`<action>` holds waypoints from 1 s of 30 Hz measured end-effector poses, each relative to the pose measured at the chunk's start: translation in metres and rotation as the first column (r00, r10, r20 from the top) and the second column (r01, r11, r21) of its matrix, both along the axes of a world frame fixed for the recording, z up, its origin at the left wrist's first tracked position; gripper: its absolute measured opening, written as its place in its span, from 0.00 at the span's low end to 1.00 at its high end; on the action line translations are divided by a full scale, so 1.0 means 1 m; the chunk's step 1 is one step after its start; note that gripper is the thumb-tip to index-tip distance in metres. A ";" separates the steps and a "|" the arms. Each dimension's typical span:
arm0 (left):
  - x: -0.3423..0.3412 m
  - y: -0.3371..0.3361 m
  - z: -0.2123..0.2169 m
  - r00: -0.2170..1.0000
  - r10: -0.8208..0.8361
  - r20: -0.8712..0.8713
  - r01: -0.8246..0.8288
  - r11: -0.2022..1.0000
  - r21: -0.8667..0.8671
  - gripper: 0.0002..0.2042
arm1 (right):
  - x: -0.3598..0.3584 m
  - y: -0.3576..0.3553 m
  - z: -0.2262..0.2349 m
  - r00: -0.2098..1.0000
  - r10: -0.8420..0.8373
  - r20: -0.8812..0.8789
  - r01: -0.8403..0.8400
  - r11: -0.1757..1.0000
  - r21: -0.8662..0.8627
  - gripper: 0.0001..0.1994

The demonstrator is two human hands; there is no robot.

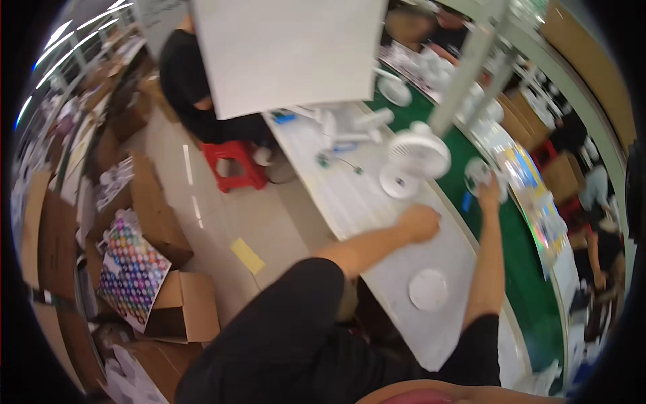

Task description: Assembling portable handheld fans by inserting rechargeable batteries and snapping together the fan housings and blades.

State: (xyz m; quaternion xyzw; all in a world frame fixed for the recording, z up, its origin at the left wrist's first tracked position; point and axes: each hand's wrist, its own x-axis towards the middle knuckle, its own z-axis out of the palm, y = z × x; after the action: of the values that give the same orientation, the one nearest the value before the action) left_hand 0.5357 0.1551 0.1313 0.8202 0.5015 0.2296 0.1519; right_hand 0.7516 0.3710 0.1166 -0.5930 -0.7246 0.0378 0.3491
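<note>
Round white part [474,172], blurred, near the green belt [527,276]'s right edge; right fingers [492,183] there, grip: we cannot tell; left fingers [431,221] curled closed.

No lettering, numbers or signs can be read; on the colourful sheet at right [523,176] (small and blurred), no wording can be resolved.
</note>
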 end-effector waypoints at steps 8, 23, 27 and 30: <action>0.021 -0.016 0.025 0.998 -0.014 0.055 0.012 0.999 0.047 0.12 | 0.034 -0.195 0.159 0.715 -0.215 -0.665 -0.127 0.895 -0.427 0.26; -0.004 -0.134 0.158 0.551 -0.333 0.765 0.468 0.882 0.047 0.25 | -0.025 -0.442 0.170 0.133 -0.102 -0.986 0.005 0.995 -0.102 0.24; 0.030 -0.136 0.156 0.585 -0.444 0.679 0.588 0.809 0.022 0.25 | -0.032 -0.450 0.164 0.176 -0.152 -0.973 0.108 0.985 -0.135 0.24; 0.050 -0.143 0.172 0.611 -0.482 0.628 0.617 0.787 0.003 0.22 | -0.031 -0.460 0.180 0.266 -0.107 -0.958 0.084 0.993 -0.088 0.22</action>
State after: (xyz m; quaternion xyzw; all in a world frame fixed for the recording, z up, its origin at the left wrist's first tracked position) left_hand 0.5855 0.0123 0.3037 0.7969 0.1707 0.3623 0.4522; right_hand 0.7204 -0.0895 0.2962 -0.4960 -0.3302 0.3734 0.7110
